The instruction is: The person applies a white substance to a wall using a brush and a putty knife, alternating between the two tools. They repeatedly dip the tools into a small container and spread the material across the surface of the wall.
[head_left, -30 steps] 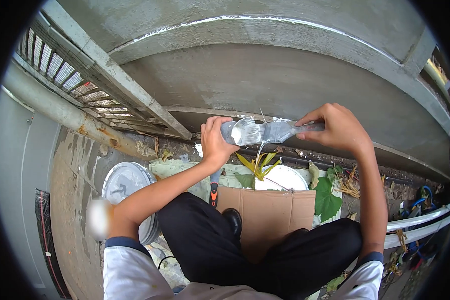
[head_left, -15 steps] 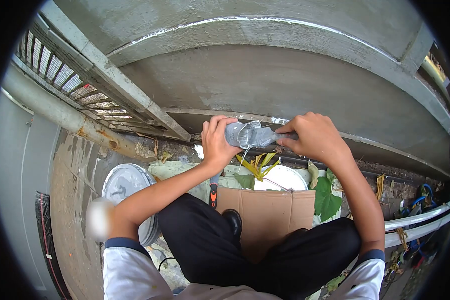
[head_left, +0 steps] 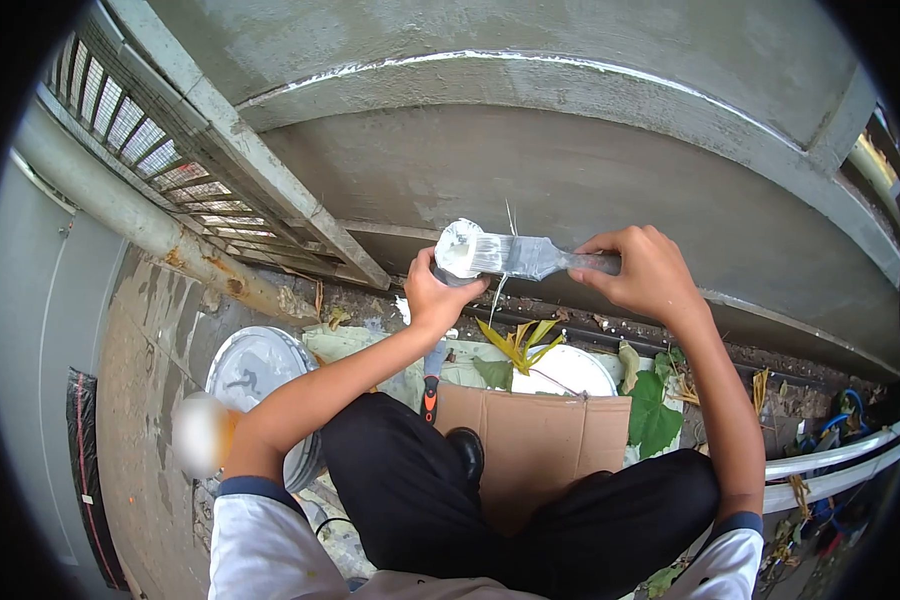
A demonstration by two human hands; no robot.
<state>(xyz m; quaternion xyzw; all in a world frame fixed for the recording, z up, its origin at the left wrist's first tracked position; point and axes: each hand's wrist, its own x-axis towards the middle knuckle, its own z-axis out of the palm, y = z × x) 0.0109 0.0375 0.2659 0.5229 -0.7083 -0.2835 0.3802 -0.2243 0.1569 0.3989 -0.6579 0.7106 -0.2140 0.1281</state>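
Observation:
My left hand [head_left: 436,302] is wrapped round a small cup [head_left: 456,240] whose inside and rim are coated with white paint. My right hand [head_left: 646,278] grips the handle of a wide paintbrush [head_left: 532,258], held level and pointing left. The brush's pale, paint-wet bristles lie over the cup's mouth at its right side, and a few stray bristles stick out from it. Both hands are raised in front of the lower grey panel [head_left: 570,190]. Below my left forearm, a putty knife [head_left: 430,398] with a black and orange handle lies by the cardboard.
Flattened cardboard [head_left: 530,430] lies between my legs, with a white round lid [head_left: 580,372] and leaves [head_left: 654,405] beyond it. A paint-smeared bucket [head_left: 260,345] stands at left. A rusty pipe [head_left: 140,205] and barred grating [head_left: 160,150] flank the panel; white rails [head_left: 840,462] are at right.
The cup has turned so that its mouth faces up toward me. The brush's bristles have come out from deep inside the cup to its rim, and my right hand has dropped slightly.

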